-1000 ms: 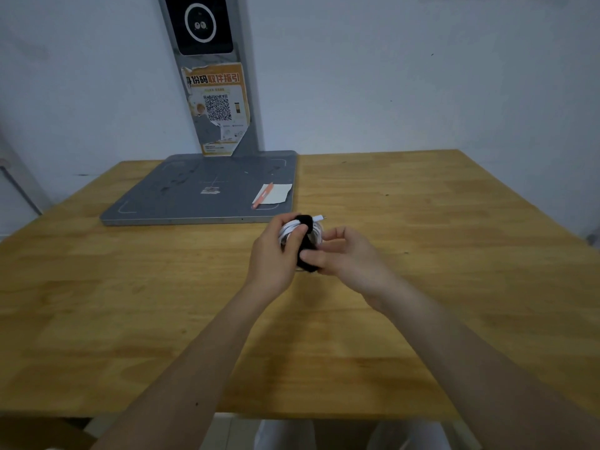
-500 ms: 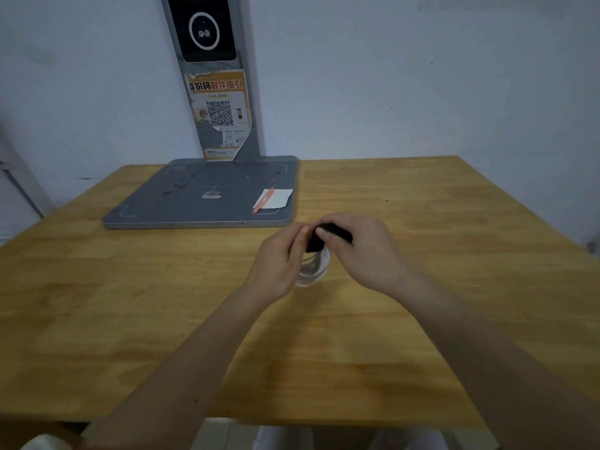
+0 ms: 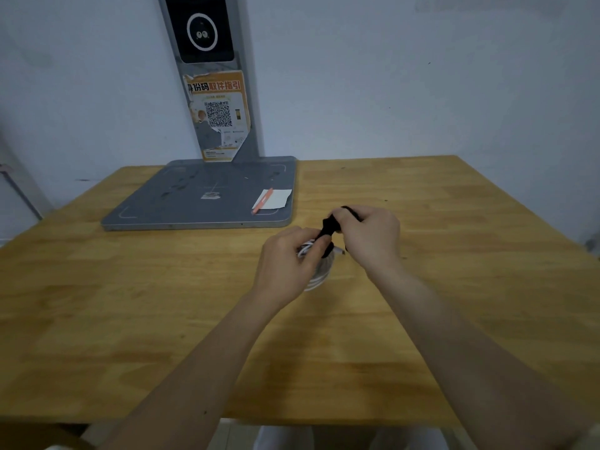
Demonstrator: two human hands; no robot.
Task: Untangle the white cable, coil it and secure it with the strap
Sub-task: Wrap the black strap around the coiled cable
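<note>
White cable (image 3: 319, 275) coil pinched in left hand (image 3: 289, 264); right hand (image 3: 370, 233) grip closed on black strap (image 3: 329, 227); QR poster (image 3: 218, 113) behind

On your bench (image 3: 130, 319), the flat base plate (image 3: 201, 196) sits at the far left; a post (image 3: 214, 76) rises behind it, a paper slip (image 3: 274, 199) lies on its right corner. Your hands meet in front of it, to its right.

Wood, grey base, cloth and plastic

The table (image 3: 130, 319) is jointed wood planks, honey-toned with a low satin sheen. At 11 o'clock the grey base plate (image 3: 181, 203) looks matt, smooth and scuffed, carrying a white paper slip (image 3: 276, 199). The strap (image 3: 328, 227) reads as matt black cloth; the cable (image 3: 319, 274) as smooth white plastic.
</note>
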